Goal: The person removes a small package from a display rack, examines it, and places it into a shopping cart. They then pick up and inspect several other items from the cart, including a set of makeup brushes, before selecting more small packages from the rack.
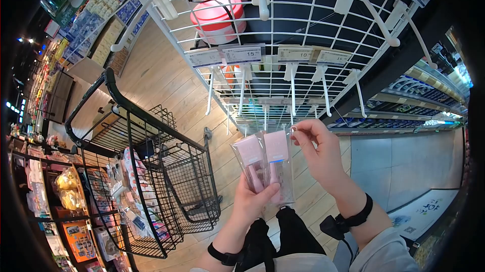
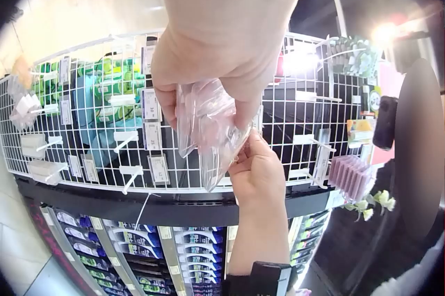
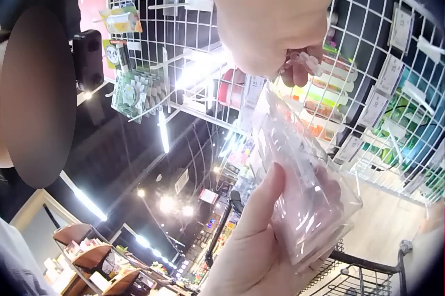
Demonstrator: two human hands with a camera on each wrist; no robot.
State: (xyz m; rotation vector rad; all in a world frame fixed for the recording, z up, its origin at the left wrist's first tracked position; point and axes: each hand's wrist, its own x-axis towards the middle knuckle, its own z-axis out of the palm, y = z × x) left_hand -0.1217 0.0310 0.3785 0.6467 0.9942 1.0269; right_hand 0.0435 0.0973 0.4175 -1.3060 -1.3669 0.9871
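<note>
My left hand (image 1: 256,197) grips two clear plastic packets by their lower part, thumb across the front. Each packet holds a pink card and a pink handled item; the left packet (image 1: 248,152) overlaps the right packet (image 1: 276,146). In the left wrist view the same hand curls round the crinkled film (image 2: 208,129). My right hand (image 1: 319,150) is beside the packets' top right corner, thumb and fingers bent together. In the right wrist view a small whitish, clear piece (image 3: 304,64) shows between its fingers; I cannot tell what it is.
A white wire rack (image 1: 298,34) with long hooks and price tags stands just ahead. Red-lidded tubs (image 1: 217,14) show behind its grid. To the left is a black shopping cart (image 1: 151,171) with packaged goods inside. Shelves of packaged goods (image 1: 419,95) line the right.
</note>
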